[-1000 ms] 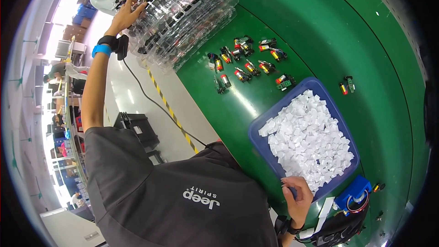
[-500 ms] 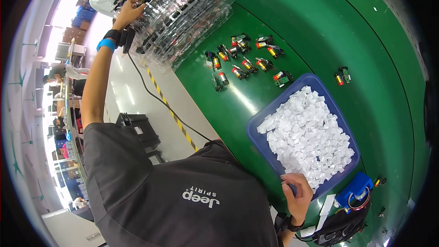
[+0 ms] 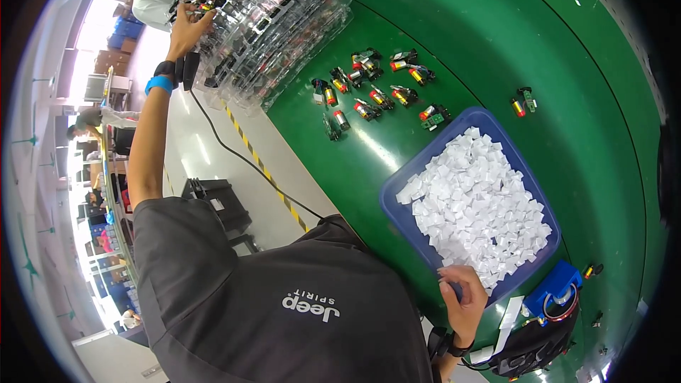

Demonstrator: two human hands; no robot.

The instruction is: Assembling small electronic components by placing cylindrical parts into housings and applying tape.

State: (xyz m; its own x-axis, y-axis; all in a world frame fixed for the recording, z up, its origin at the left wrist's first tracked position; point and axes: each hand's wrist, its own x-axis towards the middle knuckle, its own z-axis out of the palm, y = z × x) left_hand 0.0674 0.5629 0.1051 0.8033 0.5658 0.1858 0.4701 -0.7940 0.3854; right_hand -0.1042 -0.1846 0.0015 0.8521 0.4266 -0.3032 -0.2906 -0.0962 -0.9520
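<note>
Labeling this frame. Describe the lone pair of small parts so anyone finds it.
Start at the blue tray of white pieces on the green table. Beyond its far corner lies the lone pair of small parts. It sits alone, apart from the main cluster near the clear trays.

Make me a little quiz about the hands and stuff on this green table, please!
1. True or false: the left hand touches the stack of clear trays.
2. What fills the blue bin? A) small white pieces B) red balls C) water
3. Which hand rests on the blue bin's rim?

Key: 1 true. 2 A, the white pieces. 3 The right hand. Small parts lie on the green table between trays and bin.
</note>
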